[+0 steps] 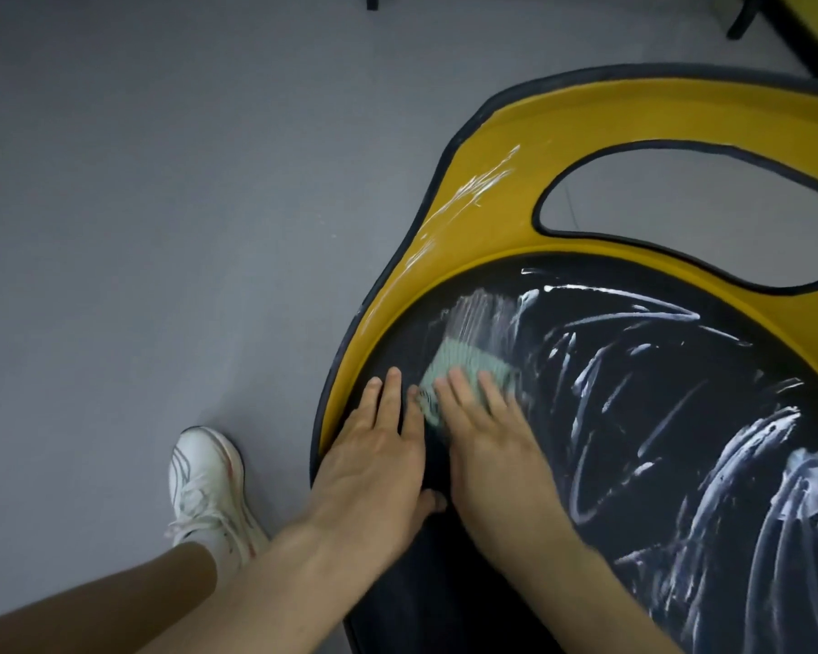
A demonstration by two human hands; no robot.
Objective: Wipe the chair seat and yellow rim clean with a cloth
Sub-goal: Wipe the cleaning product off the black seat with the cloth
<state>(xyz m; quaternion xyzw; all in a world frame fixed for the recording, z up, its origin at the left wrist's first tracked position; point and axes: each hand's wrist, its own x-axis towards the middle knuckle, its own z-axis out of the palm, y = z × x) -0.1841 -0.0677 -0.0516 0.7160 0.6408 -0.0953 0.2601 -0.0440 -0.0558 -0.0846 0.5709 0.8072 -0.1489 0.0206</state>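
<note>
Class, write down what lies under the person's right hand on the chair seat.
A pale green cloth, pressed flat on the black seat by the right hand; its far end shows beyond the fingertips. The cloth's near part and the seat beneath the palm are covered.

Indoor room: grey floor [138, 205], yellow-rimmed chair [492, 181]

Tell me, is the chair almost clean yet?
Not yet. The seat by the left hand looks streak-free. The right hand presses the cloth on a smeared patch. White streaks cover much of the seat, and the yellow rim has smears too.
</note>
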